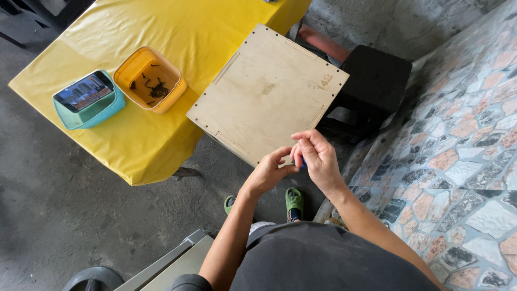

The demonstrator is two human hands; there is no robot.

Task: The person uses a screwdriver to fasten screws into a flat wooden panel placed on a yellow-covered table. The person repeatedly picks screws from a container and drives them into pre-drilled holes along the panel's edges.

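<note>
My left hand and my right hand meet in front of my body, fingers pinched together around a small blue object that is mostly hidden. They hover just below the near corner of a square plywood box that rests partly on a yellow-covered table. Which hand bears the object I cannot tell for sure; both touch it.
An orange tub with several small dark pieces and a teal tub with a phone on top sit on the table. A black stool stands right of the box, by a stone wall. My green sandals are on the concrete floor.
</note>
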